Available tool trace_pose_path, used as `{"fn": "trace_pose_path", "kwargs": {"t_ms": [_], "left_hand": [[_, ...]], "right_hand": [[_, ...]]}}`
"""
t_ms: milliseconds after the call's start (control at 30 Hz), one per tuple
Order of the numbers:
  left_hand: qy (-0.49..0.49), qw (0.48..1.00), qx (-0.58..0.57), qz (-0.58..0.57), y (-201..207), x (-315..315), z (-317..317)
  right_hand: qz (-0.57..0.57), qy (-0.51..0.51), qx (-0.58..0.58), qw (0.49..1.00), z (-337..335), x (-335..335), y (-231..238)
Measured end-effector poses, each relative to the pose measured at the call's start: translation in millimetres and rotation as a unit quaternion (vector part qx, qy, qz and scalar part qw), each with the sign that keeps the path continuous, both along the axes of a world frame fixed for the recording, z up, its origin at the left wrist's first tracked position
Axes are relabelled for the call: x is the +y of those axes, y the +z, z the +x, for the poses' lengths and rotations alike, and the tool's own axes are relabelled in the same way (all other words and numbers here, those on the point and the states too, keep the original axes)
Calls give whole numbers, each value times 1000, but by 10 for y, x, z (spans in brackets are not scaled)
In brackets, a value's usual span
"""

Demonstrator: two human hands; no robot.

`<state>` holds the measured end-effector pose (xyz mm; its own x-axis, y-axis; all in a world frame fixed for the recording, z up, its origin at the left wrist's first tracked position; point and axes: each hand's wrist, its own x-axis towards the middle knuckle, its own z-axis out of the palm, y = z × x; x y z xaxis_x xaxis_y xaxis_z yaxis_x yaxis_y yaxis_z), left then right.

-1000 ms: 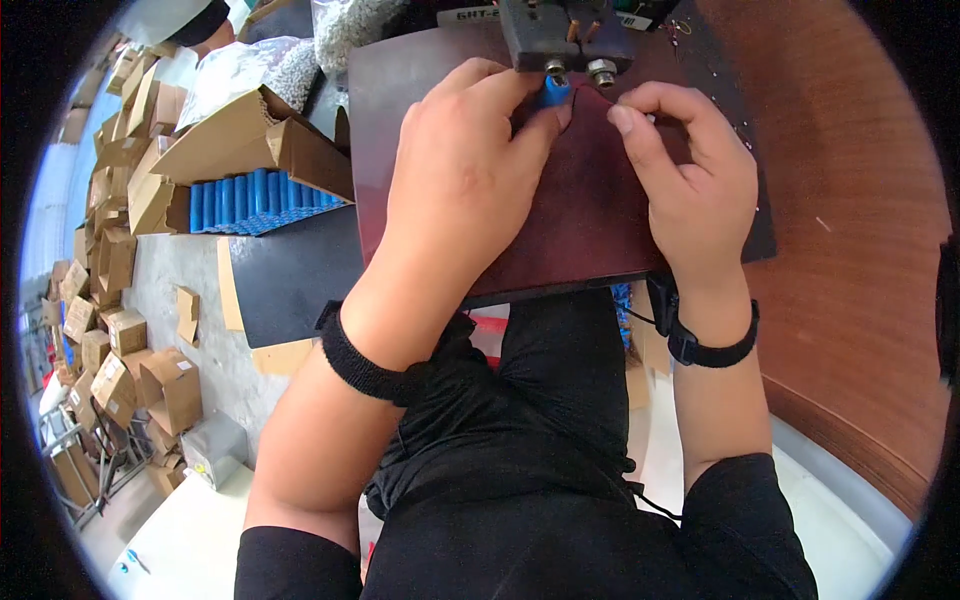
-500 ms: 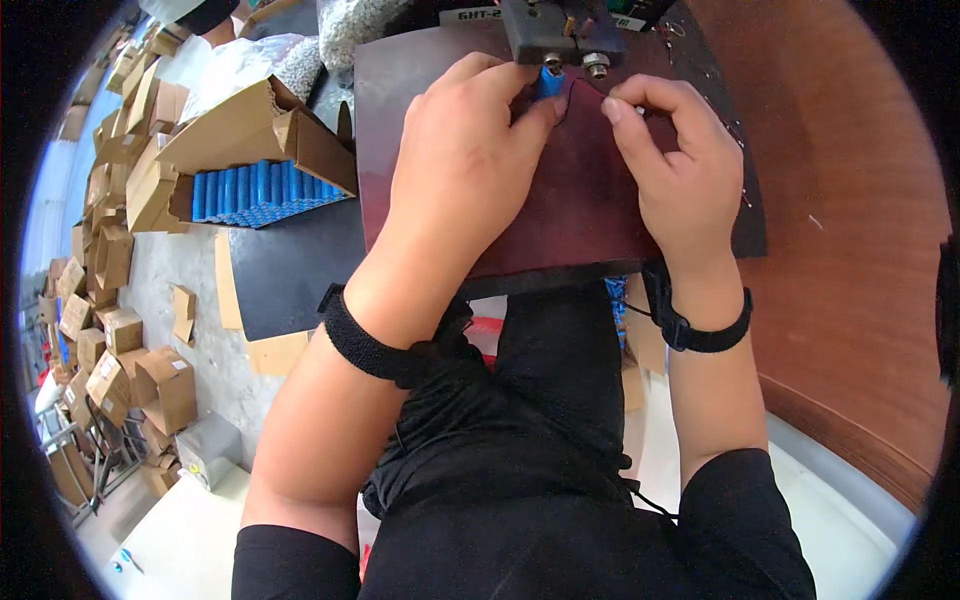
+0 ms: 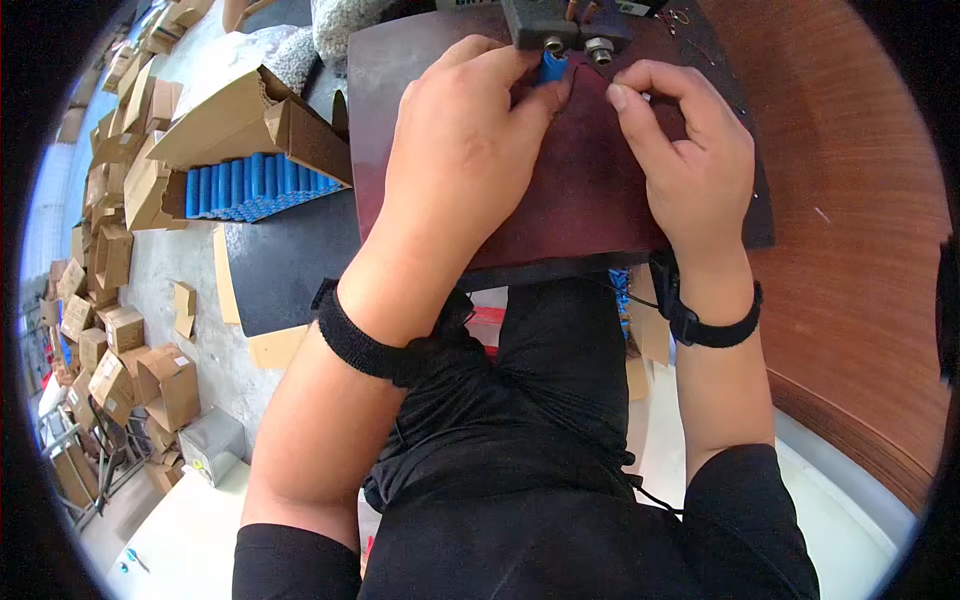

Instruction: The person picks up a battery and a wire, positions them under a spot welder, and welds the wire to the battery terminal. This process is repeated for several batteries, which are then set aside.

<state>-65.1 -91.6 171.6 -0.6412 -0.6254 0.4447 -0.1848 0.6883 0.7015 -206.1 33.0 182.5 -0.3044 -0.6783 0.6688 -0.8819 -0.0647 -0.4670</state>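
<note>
My left hand (image 3: 468, 135) is closed around a blue cylindrical battery cell (image 3: 553, 67), gripping it between thumb and fingers. The cell's upper end is right at a metal electrode (image 3: 555, 46) under the dark head of a machine (image 3: 570, 25); whether they touch, I cannot tell. To the right, my right hand (image 3: 695, 150) pinches a thin wire (image 3: 598, 76) between thumb and forefinger. That wire runs toward the cell, its far end partly hidden by my left thumb. A second, nut-shaped electrode (image 3: 600, 50) sits between my two hands.
Below my hands lies a dark reddish work board (image 3: 590, 200). An open cardboard box (image 3: 290, 140) packed with blue cells (image 3: 250, 188) stands at left, near bags of pale material (image 3: 345, 30). Brown wood panelling (image 3: 850, 220) borders the right. Many cartons (image 3: 165, 385) are piled at far left.
My right hand has shifted slightly right, still pinching the wire. My left hand keeps its grip on the cell beneath the electrode. The whole view has moved a little.
</note>
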Motion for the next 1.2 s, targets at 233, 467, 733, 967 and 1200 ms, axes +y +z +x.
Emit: {"fn": "trace_pose_path", "kwargs": {"t_ms": [233, 467, 733, 967, 1200], "left_hand": [[3, 1000, 13, -4, -14, 2, -5], [3, 1000, -8, 22, 24, 21, 24], [7, 1000, 2, 0, 9, 14, 8], [3, 1000, -3, 19, 9, 15, -1], [16, 1000, -18, 10, 44, 33, 6]], "right_hand": [[10, -3, -100, 995, 46, 13, 13], [23, -3, -99, 995, 60, 12, 12], [24, -6, -60, 998, 40, 36, 6], [13, -9, 7, 1000, 23, 31, 28], [10, 1, -28, 1000, 21, 29, -8]]}}
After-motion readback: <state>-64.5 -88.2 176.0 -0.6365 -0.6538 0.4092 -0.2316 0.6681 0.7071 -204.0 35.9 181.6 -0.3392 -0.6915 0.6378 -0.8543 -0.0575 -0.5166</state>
